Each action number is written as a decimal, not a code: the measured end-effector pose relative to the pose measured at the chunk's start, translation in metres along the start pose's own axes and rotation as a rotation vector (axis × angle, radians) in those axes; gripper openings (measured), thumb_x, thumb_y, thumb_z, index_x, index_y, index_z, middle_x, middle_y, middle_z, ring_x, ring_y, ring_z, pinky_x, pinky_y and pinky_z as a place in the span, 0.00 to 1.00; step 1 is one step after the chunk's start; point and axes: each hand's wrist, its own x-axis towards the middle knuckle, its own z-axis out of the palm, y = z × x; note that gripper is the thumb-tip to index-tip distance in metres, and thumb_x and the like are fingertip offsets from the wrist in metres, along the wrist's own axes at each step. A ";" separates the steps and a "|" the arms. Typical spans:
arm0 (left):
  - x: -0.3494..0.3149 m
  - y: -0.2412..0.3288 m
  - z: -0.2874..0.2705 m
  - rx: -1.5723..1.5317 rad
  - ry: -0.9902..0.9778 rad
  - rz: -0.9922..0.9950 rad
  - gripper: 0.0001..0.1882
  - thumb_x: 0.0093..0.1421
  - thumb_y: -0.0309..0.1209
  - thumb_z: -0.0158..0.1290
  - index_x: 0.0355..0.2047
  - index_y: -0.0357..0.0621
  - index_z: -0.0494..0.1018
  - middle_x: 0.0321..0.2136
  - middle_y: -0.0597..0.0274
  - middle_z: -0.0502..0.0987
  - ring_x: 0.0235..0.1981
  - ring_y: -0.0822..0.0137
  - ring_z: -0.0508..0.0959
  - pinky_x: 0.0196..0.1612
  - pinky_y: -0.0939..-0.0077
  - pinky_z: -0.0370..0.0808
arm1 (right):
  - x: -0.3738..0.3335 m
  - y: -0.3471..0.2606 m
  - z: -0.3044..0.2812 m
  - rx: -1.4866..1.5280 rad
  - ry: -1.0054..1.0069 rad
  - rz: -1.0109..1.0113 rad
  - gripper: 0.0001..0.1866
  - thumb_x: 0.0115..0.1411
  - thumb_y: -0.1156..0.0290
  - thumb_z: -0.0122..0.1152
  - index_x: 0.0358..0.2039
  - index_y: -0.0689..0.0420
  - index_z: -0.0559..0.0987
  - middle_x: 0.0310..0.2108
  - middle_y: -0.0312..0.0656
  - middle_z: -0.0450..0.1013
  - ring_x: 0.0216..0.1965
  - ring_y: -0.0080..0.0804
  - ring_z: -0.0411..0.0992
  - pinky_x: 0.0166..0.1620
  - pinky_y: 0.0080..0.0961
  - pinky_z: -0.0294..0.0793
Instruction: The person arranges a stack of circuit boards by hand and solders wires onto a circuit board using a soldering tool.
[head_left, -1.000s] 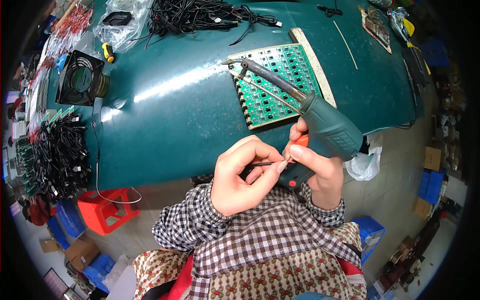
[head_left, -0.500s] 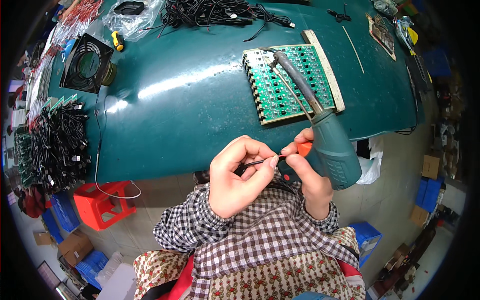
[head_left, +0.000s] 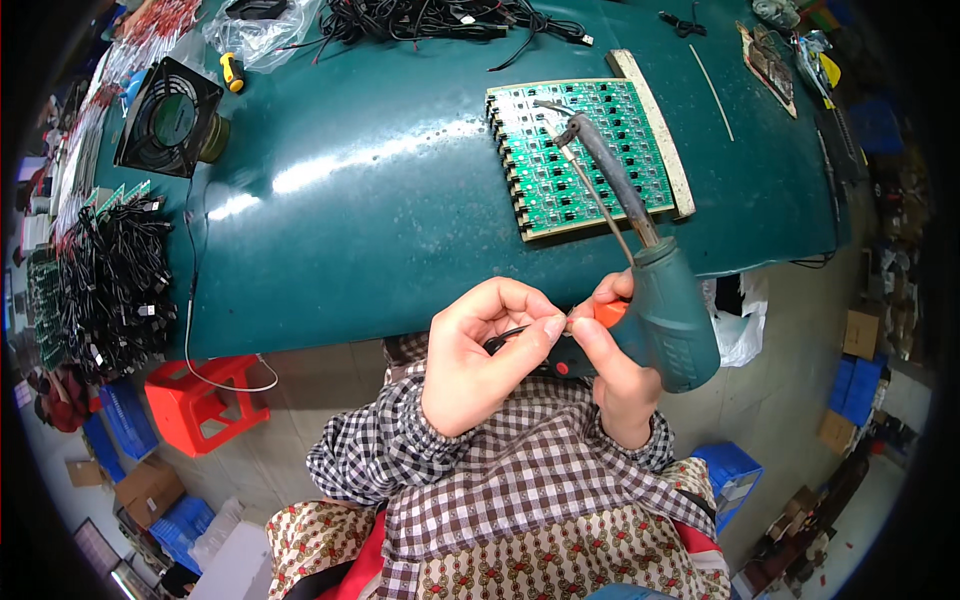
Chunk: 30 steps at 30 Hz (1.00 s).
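My left hand [head_left: 468,365] pinches a thin black cable [head_left: 507,335] between thumb and forefinger. Close against its fingertips, my right hand [head_left: 622,378] has its thumb and a finger at the cable's reddish wire end, which is too small to make out well. That same right hand also carries a green soldering gun [head_left: 676,315] with an orange trigger, its bent metal barrel pointing away from me. The gun's tip hangs over a panel of green circuit boards [head_left: 560,195], and I cannot tell whether it touches them.
The panel rests against a pale wooden strip [head_left: 655,135] on the green table [head_left: 330,260]. A black fan [head_left: 170,118], a yellow screwdriver [head_left: 232,73] and bundled black cables [head_left: 110,280] are at left. More cables [head_left: 420,18] lie at the back. A red stool [head_left: 205,405] stands below the edge.
Both hands and the soldering gun have shifted slightly, the gun's tip moving a little to the right and nearer. The fingertips have come closer together at the wire end.
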 end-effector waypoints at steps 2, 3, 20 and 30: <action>0.001 0.003 0.000 0.029 -0.009 0.009 0.04 0.57 0.21 0.55 0.33 0.36 0.72 0.30 0.66 0.75 0.31 0.81 0.72 0.35 0.88 0.69 | 0.000 -0.001 -0.001 -0.026 -0.042 0.024 0.21 0.48 0.85 0.61 0.43 0.61 0.67 0.38 0.41 0.65 0.34 0.26 0.70 0.39 0.24 0.71; 0.003 0.004 -0.001 0.054 -0.020 0.016 0.04 0.57 0.20 0.55 0.32 0.36 0.72 0.30 0.65 0.75 0.31 0.81 0.72 0.35 0.88 0.69 | 0.001 -0.003 0.000 -0.023 -0.005 0.079 0.21 0.48 0.86 0.61 0.43 0.61 0.67 0.37 0.42 0.65 0.33 0.27 0.71 0.38 0.25 0.72; 0.063 0.005 -0.018 0.315 0.085 -0.040 0.05 0.55 0.23 0.58 0.31 0.37 0.74 0.25 0.72 0.75 0.25 0.86 0.69 0.29 0.91 0.65 | 0.012 -0.005 -0.058 0.189 -0.035 0.026 0.23 0.62 0.55 0.53 0.47 0.62 0.65 0.40 0.43 0.65 0.34 0.31 0.73 0.38 0.35 0.77; 0.068 -0.004 -0.007 0.409 0.167 0.011 0.05 0.55 0.22 0.57 0.30 0.36 0.72 0.25 0.70 0.74 0.27 0.85 0.70 0.30 0.91 0.67 | -0.002 -0.005 -0.072 0.032 0.062 0.042 0.31 0.60 0.48 0.53 0.49 0.66 0.65 0.39 0.46 0.68 0.42 0.38 0.72 0.40 0.33 0.82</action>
